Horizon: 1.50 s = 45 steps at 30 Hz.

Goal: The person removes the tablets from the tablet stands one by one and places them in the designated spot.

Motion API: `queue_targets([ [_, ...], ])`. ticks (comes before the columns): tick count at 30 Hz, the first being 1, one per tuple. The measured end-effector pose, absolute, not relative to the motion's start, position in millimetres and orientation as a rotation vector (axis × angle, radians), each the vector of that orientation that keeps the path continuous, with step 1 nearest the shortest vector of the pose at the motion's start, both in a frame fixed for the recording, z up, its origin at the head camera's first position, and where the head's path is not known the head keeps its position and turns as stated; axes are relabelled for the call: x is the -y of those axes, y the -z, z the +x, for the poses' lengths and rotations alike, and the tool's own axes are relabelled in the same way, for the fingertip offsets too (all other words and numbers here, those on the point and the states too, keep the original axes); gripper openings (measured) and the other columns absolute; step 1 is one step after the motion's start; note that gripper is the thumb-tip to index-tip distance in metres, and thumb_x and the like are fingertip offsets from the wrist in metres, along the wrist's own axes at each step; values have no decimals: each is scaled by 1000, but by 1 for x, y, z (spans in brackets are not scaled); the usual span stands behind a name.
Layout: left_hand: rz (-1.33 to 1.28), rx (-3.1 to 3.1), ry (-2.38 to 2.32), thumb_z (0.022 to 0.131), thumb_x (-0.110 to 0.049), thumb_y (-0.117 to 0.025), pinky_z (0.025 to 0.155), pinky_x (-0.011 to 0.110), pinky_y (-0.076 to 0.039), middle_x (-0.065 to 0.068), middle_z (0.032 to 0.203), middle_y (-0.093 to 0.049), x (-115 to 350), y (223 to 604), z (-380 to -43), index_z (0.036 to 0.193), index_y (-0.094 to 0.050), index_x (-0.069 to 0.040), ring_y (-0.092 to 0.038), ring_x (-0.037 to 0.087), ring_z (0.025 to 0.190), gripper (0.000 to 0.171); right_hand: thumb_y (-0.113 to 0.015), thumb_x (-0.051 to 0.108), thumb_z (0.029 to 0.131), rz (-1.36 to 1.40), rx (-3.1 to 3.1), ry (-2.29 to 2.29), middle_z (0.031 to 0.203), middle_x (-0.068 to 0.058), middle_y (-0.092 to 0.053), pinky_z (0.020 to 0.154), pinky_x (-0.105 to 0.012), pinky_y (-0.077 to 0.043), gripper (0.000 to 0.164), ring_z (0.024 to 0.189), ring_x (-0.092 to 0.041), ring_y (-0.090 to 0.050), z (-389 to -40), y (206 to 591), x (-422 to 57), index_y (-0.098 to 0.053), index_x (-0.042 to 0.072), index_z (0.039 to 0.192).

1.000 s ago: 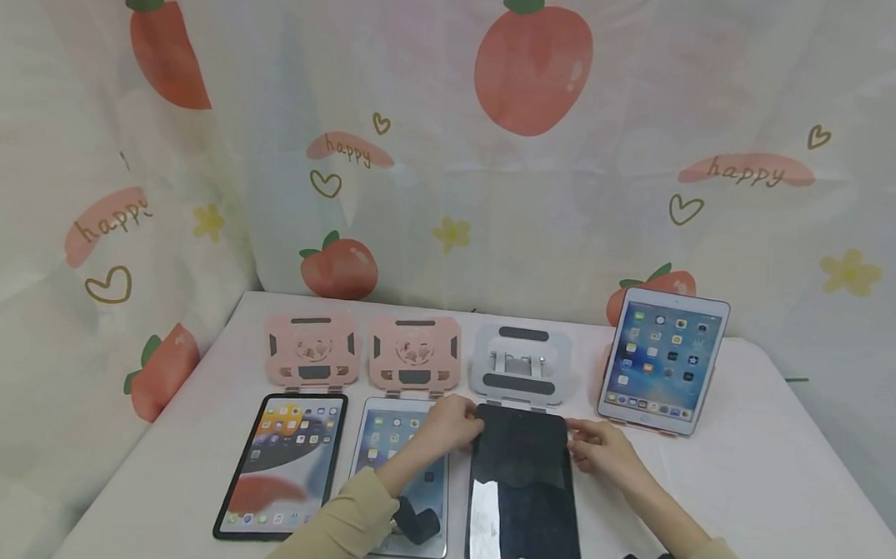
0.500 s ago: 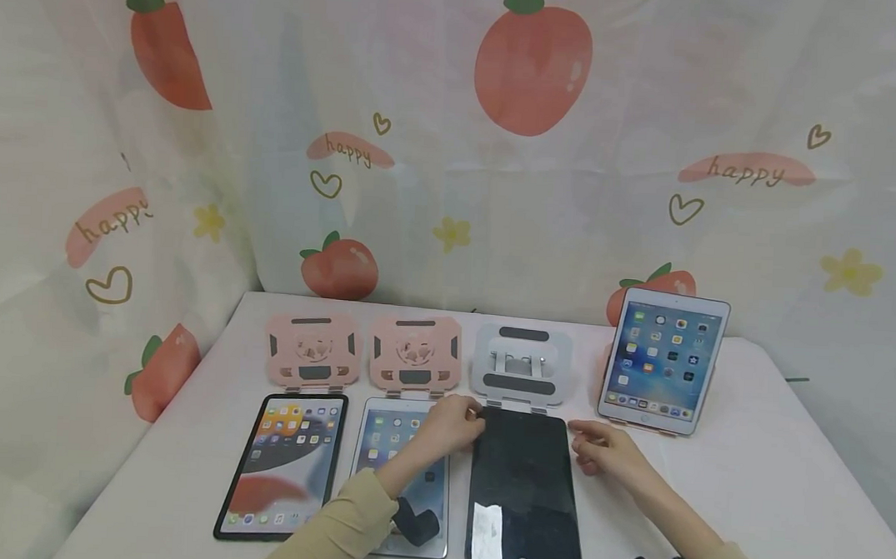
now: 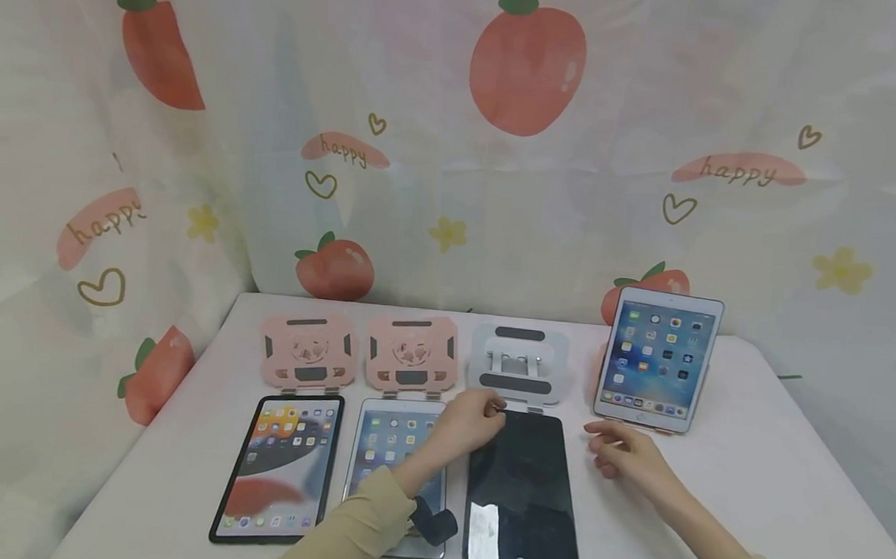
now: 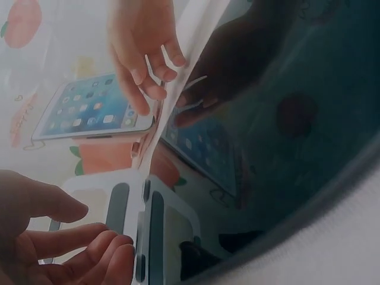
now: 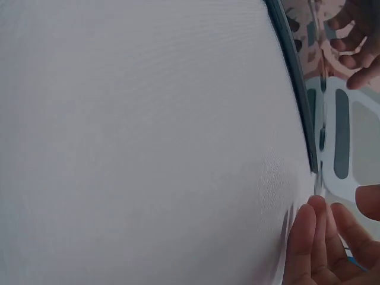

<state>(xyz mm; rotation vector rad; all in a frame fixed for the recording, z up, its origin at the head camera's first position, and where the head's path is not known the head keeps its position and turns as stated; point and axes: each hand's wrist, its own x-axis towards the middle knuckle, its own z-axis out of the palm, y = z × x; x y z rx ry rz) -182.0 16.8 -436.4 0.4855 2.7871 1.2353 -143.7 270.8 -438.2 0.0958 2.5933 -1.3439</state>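
A tablet with a dark screen (image 3: 521, 491) lies flat in front of a pale blue folding stand (image 3: 519, 364), whose plate leans upright behind it. My left hand (image 3: 472, 421) hovers over the tablet's far left corner. Its thumb and loosely bent fingers are apart in the left wrist view, with nothing between them. To the right of the tablet, away from its edge, is my right hand (image 3: 628, 456), fingers loose and holding nothing. The right wrist view shows these fingers (image 5: 303, 228) beyond the tablet's corner.
Two pink stands (image 3: 310, 350) stand up at the left. Before them lie a black-edged tablet (image 3: 278, 472) and a white tablet (image 3: 389, 435), the latter partly under my left arm. Another white tablet (image 3: 658, 359) leans upright on a pink stand at the back right.
My right hand has drawn away to the right from the dark tablet's edge. The left hand has come off the left edge and shifted right over the far corner.
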Motion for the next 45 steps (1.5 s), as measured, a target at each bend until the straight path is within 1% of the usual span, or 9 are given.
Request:
queue_targets([
  [4, 506, -2789, -1237, 88, -14, -60, 52, 18, -38, 2, 77, -65, -26, 433, -184, 104, -71, -6, -49, 5, 57, 21, -55, 11, 94, 99, -2635, 1338, 102, -17, -63, 64, -23, -53, 38, 74, -11, -62, -143, 436, -279, -52, -8, 127],
  [17, 621, -2818, -1296, 88, -16, -60, 57, 15, -40, 1, 85, -68, -58, 427, -192, 103, -72, -9, -53, 4, 67, 20, -51, 25, 100, 98, -2775, 1328, 114, -23, -60, 70, -16, -53, 42, 81, 1, -59, -143, 423, -304, -51, -6, 128],
  [27, 604, -2774, -1397, 90, -15, -58, 63, 16, -43, 1, 93, -69, -77, 421, -194, 107, -71, -11, -61, 7, 77, 22, -50, 19, 100, 74, -2882, 1349, 106, -15, -63, 70, -16, -54, 38, 77, 8, -56, -140, 410, -322, -52, -8, 126],
  [35, 566, -2770, -1450, 89, -15, -58, 62, 16, -41, 2, 93, -69, -90, 418, -198, 108, -70, -11, -56, 5, 73, 23, -50, 20, 100, 98, -2978, 1315, 107, -20, -61, 68, -11, -50, 37, 77, 12, -52, -141, 403, -335, -53, -6, 125],
  [37, 558, -2761, -1469, 90, -16, -58, 60, 15, -41, 2, 93, -68, -94, 418, -200, 108, -70, -11, -56, 5, 71, 22, -50, 20, 100, 101, -3001, 1313, 106, -15, -62, 67, -10, -49, 37, 77, 13, -52, -141, 402, -338, -53, -6, 125],
  [39, 548, -2752, -1489, 90, -16, -58, 58, 15, -41, 2, 92, -68, -97, 417, -202, 108, -70, -11, -56, 5, 70, 22, -49, 21, 100, 104, -3015, 1323, 99, -2, -63, 66, -9, -48, 36, 76, 13, -52, -141, 400, -342, -53, -5, 125],
  [42, 532, -2745, -1512, 91, -15, -57, 58, 15, -41, 2, 93, -67, -102, 415, -205, 108, -70, -11, -57, 5, 71, 21, -50, 21, 100, 115, -3026, 1353, 92, 18, -58, 66, -9, -48, 36, 76, 12, -53, -143, 399, -349, -53, -5, 125],
  [44, 527, -2746, -1523, 91, -15, -57, 59, 15, -42, 1, 93, -66, -105, 414, -206, 108, -69, -12, -57, 5, 73, 21, -50, 22, 100, 133, -3030, 1373, 90, 22, -56, 66, -9, -48, 37, 76, 12, -53, -147, 404, -356, -53, -4, 125],
  [45, 526, -2748, -1529, 92, -15, -57, 60, 15, -42, 1, 93, -66, -106, 413, -207, 109, -69, -12, -57, 5, 74, 21, -50, 22, 100, 143, -3031, 1380, 93, 19, -58, 66, -10, -49, 37, 76, 11, -53, -151, 409, -362, -53, -4, 126],
])
